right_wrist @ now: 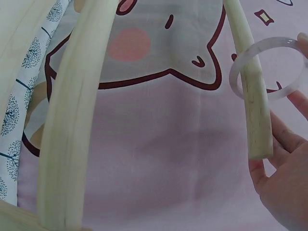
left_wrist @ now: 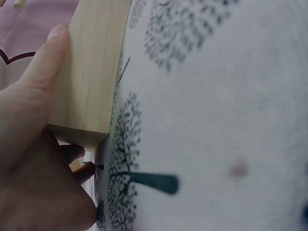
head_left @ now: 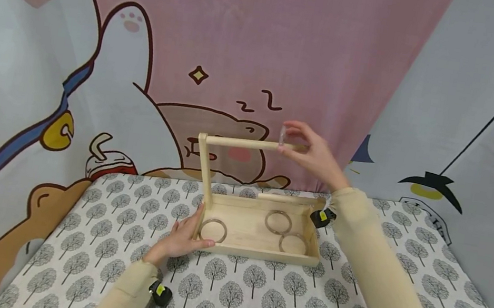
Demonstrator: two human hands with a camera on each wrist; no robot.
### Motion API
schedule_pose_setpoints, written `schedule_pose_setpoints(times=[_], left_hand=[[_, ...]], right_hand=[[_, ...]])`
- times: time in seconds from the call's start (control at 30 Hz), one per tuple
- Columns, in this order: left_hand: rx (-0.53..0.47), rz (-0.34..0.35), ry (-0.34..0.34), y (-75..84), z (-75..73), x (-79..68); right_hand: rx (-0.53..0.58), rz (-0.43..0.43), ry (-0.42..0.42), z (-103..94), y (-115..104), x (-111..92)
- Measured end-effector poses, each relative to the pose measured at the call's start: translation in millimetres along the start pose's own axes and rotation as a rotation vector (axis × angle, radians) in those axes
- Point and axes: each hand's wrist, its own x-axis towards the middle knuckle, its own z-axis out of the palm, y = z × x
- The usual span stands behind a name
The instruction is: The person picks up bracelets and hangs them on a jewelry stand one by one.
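A pale wooden bangle stand has a tray base (head_left: 237,251), one upright post (head_left: 205,171) at its left, and a top rod (head_left: 244,143) with a free right end. My left hand (head_left: 184,238) grips the tray's front left corner, thumb along the front wall. In the left wrist view the thumb (left_wrist: 48,57) presses the wood. My right hand (head_left: 310,150) pinches a translucent pale bangle (right_wrist: 236,79) between thumb and fingertips; the rod (right_wrist: 255,96) passes through it near its free end. Three bangles lie in the tray, one bangle (head_left: 225,233) at the left, another (head_left: 266,226) at the right.
A second, lower wooden rod (head_left: 288,199) runs along the tray's back right. The stand rests on a tree-print tablecloth (head_left: 230,295). Close behind the table hangs a cartoon-print curtain (head_left: 338,56). Each wrist wears a small black device (head_left: 162,296).
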Motion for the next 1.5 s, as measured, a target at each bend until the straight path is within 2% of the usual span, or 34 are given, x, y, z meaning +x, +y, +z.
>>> schedule_pose_setpoints(times=[0.1,0.33,0.67,0.9,1.07,1.37,1.5], left_hand=[[-0.001,-0.011,0.0,-0.1,-0.1,0.2],[0.0,-0.043,-0.017,-1.1,-1.0,2.0],[-0.012,-0.036,-0.018,-1.1,-1.4,0.6],[-0.021,-0.035,-0.01,-0.7,-1.9,0.7],[-0.007,-0.039,-0.011,-1.4,-0.1,1.4],[-0.009,-0.043,-0.01,1.0,-1.5,0.5],[-0.011,-0.04,-0.009,0.8,-1.8,1.3]], right_hand=[[-0.045,-0.043,-0.019,3.0,-0.1,1.9],[-0.251,-0.117,-0.007,12.1,-1.3,5.3],[-0.325,-0.1,0.004,26.1,-11.2,7.8],[-0.33,-0.101,0.004,42.8,-18.7,8.6],[-0.395,-0.109,-0.007,53.6,-19.4,9.1],[-0.52,-0.104,-0.002,60.3,-15.1,9.6],[-0.528,-0.093,-0.009,61.6,-14.7,9.3]])
